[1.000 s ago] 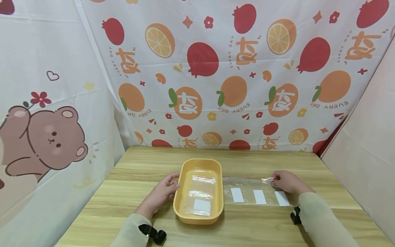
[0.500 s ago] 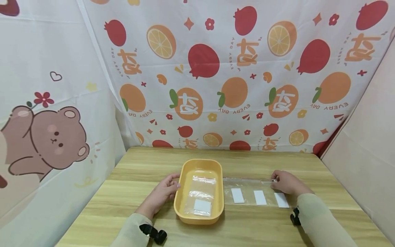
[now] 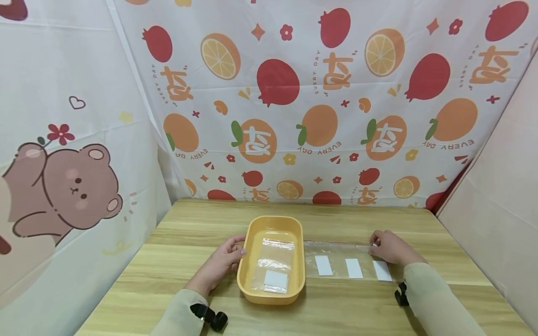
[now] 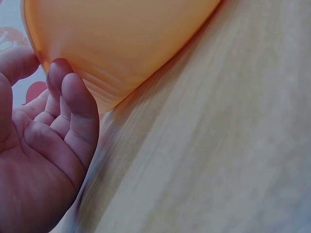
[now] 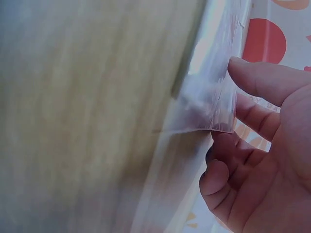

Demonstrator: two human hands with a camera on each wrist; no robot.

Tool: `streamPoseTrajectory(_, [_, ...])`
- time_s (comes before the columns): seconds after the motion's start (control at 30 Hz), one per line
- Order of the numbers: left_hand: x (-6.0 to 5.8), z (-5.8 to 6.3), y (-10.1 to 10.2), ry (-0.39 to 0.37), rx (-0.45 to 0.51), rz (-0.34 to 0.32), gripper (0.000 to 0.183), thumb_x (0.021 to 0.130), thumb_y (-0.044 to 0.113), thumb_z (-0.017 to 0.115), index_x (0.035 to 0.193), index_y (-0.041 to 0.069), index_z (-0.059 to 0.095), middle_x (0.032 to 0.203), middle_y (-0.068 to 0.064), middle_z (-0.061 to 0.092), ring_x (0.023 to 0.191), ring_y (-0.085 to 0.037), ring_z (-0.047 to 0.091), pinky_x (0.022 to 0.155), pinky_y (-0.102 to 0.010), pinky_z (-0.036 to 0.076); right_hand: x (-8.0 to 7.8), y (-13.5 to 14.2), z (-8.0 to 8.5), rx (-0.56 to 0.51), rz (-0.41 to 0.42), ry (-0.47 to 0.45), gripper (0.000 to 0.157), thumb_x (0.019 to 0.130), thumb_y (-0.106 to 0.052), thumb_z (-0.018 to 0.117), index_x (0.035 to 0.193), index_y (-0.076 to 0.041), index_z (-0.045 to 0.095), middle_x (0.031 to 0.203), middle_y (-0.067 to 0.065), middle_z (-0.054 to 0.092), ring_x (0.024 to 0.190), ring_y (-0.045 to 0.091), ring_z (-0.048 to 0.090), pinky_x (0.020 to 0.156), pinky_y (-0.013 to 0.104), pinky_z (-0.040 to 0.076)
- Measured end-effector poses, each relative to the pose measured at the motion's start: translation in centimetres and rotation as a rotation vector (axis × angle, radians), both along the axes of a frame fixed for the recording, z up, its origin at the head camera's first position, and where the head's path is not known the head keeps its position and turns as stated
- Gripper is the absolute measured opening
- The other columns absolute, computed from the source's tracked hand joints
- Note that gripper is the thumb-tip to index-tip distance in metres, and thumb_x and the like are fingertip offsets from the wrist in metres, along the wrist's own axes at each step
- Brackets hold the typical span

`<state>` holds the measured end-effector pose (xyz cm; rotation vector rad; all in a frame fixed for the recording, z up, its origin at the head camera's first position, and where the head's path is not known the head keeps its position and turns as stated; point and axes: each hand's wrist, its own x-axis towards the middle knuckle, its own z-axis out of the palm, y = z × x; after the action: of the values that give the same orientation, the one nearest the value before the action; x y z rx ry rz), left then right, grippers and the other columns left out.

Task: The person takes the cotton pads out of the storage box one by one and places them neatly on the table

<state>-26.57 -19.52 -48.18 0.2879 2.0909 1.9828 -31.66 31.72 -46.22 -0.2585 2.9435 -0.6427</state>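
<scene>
In the head view a yellow plastic tray (image 3: 271, 300) stands on the table. Inside it lies a clear zip bag (image 3: 275, 255) with a white rectangular label (image 3: 275, 279). My left hand (image 3: 218, 263) grips the tray's left side; the left wrist view shows thumb and fingers (image 4: 80, 102) at its rim. Right of the tray, clear zip bags (image 3: 337, 268) lie in a row, with white rectangles (image 3: 354, 268) along it, and the tray overlaps the row's left end. My right hand (image 3: 392, 246) pinches the upper right corner of the rightmost bag (image 5: 214, 104).
The wooden table (image 3: 201, 219) reaches back to a fruit-print cloth (image 3: 294, 140). A bear-print cloth (image 3: 84, 186) hangs at the left and a plain pale cloth (image 3: 491, 186) at the right. Each wrist wears a black strap-on device (image 3: 208, 317).
The zip edge at my right hand, folded and shiny a second ago, now lies straighter. The left hand and the tray have stayed in place.
</scene>
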Motion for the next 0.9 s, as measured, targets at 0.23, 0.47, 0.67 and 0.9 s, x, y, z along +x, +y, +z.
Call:
streamPoseTrajectory(0.23, [-0.1,-0.2,-0.1,0.004,0.001,-0.001,0.056,0.101,0.012,0.057,0.151,0.0,0.035,0.109,-0.021,0.057,0.093,-0.023,0.062,0.078,-0.036,0.057,0.0,-0.7,0.1,0.074,-0.011,0.045,0.024,0.096,-0.03,0.068,0.11,-0.011,0.065,0.102,0.011,0.052,0.081,0.025,0.053,0.073,0.046,0.047])
streamPoseTrajectory(0.47, [-0.3,-0.3,-0.1,0.005,0.003,-0.009,0.057,0.101,0.011,0.057,0.152,0.0,0.034,0.106,-0.019,0.057,0.093,-0.023,0.062,0.078,-0.036,0.057,0.5,-3.5,2.3,0.092,0.028,0.118,0.028,0.094,-0.025,0.067,0.117,-0.009,0.068,0.111,0.011,0.056,0.092,0.026,0.058,0.08,0.052,0.051])
streamPoseTrajectory(0.67, [-0.4,-0.3,-0.2,0.002,0.001,-0.003,0.058,0.1,0.011,0.058,0.152,0.001,0.034,0.105,-0.017,0.057,0.092,-0.023,0.061,0.077,-0.035,0.056,0.6,-6.6,3.6,0.018,0.16,0.175,0.023,0.094,-0.023,0.069,0.113,-0.011,0.07,0.113,0.007,0.062,0.103,0.026,0.059,0.086,0.05,0.051])
streamPoseTrajectory(0.9, [-0.3,-0.2,0.0,0.004,-0.005,-0.004,0.058,0.1,0.011,0.058,0.152,0.001,0.034,0.104,-0.015,0.057,0.089,-0.022,0.061,0.073,-0.032,0.055,1.9,-11.4,5.4,-0.068,0.305,0.185,0.016,0.095,-0.023,0.071,0.11,-0.018,0.071,0.099,-0.007,0.065,0.088,0.012,0.058,0.077,0.037,0.053])
